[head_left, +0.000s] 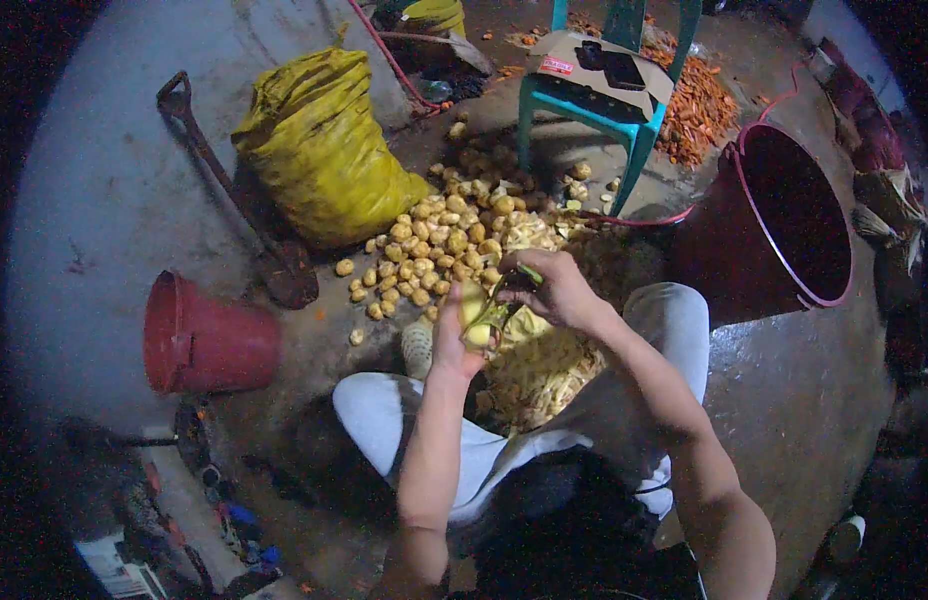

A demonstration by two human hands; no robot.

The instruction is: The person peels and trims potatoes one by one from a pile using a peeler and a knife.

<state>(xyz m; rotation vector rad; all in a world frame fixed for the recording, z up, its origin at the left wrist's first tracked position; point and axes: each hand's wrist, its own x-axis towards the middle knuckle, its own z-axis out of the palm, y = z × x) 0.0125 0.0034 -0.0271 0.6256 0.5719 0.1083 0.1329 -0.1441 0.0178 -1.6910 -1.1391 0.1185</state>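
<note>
Your arms (719,490) reach over your folded legs (369,410), which seem to hem in the peelings (544,375); the potato pile (424,255) sits beyond, probably for easy reach. Your left hand (452,335), upright, has fingers curled round a pale potato (478,335), likely steadying it above the peelings; your right hand (554,290), angled inward, closes its fingers round a green peeler (529,272).

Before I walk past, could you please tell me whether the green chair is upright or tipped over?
The green chair is upright: its legs point down toward the floor, and cardboard rests on its seat.
</note>
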